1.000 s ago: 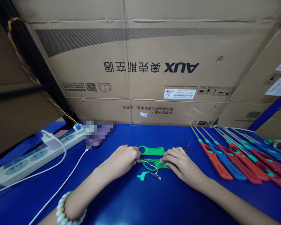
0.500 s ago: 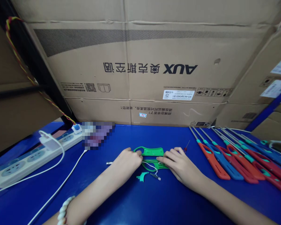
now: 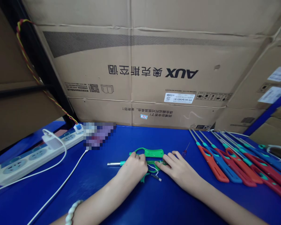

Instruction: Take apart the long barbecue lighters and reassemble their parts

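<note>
My left hand is closed, its curled fingers on the neck end of an opened green lighter. The lighter's metal tube and turquoise collar stick out to the left of it. My right hand pinches the handle end, thumb in front and fingers behind; a clear part shows between them. Just behind lies the loose green half shell with its finger loop. White wires run from the lighter to a small dark igniter. A turquoise trigger lies partly hidden by my left hand.
A small red-handled screwdriver lies beyond my right hand. Several long lighters in red, orange and blue line the right side. To the left are a power strip and white cables. A large cardboard box forms the back wall.
Both hands have come off the loose half shell and now sit on the lighter in front of it. My left hand has shifted right and nearer, uncovering more tube and covering part of the trigger.
</note>
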A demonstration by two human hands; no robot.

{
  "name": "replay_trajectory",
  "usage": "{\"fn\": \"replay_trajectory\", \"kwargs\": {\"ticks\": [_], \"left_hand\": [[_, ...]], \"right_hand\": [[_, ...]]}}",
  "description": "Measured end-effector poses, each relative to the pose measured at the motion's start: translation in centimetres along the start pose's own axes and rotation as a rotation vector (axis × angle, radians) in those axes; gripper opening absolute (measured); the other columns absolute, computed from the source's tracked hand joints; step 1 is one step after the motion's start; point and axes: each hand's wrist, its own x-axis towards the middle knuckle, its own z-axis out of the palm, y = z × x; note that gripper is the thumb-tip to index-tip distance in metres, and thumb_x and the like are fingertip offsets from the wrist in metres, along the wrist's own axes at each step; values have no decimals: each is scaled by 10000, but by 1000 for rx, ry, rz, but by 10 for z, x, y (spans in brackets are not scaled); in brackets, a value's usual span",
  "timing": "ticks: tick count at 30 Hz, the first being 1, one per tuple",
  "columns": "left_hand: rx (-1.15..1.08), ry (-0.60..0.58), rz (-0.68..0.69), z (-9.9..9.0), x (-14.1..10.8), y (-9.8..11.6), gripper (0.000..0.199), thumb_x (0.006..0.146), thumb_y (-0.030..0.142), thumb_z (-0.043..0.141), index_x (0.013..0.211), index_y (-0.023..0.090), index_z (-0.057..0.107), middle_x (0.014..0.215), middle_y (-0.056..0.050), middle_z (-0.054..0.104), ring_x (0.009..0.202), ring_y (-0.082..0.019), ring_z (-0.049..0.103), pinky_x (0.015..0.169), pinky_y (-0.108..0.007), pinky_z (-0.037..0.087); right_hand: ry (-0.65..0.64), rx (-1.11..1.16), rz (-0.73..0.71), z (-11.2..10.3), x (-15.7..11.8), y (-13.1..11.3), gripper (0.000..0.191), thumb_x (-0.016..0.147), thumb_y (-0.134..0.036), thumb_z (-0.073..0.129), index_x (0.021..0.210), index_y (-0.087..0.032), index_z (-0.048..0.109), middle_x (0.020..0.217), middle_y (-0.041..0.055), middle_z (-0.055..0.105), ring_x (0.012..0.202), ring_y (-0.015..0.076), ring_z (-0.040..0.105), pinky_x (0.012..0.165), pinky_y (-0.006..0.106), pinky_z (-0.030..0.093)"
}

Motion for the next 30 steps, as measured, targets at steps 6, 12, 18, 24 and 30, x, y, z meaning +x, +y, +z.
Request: {"fn": "replay_trajectory", "kwargs": {"ticks": [6,12,18,24,30], "left_hand": [[141,-11,-141,-9,1,2,141,883,76,519,830,112,645,831,-142,618,836,-272,591,655,-321,447],[184,-24,-192,-4,0,9,129,852,37,533,813,98,640,818,-126,581,796,-249,564,625,-300,457],[247,8,-227,-6,-10,13,132,846,30,524,850,95,639,878,-118,560,841,-240,556,655,-303,484],[190,22,-167,-22,-6,16,227,833,24,497,1013,92,618,971,-121,580,890,-250,563,722,-345,501],[145,50,-24,-11,-5,26,321,829,54,461,1121,78,590,1090,-132,592,999,-282,544,854,-403,465]], "right_hand": [[-7,46,69,6,-4,-3,323,940,-92,388,1129,-194,630,880,106,587,794,240,516,702,367,389],[12,24,105,6,-3,-6,309,935,-94,416,1112,-204,644,874,100,588,808,238,507,722,359,377],[74,21,101,8,-4,-7,286,946,-113,417,1084,-198,652,857,91,576,786,224,491,715,344,367],[59,9,100,6,-3,-7,275,945,-115,424,1086,-194,647,845,86,579,775,224,496,705,340,361],[57,2,101,9,-4,-7,261,944,-124,431,1084,-190,642,849,84,585,791,230,498,722,351,362]]}}
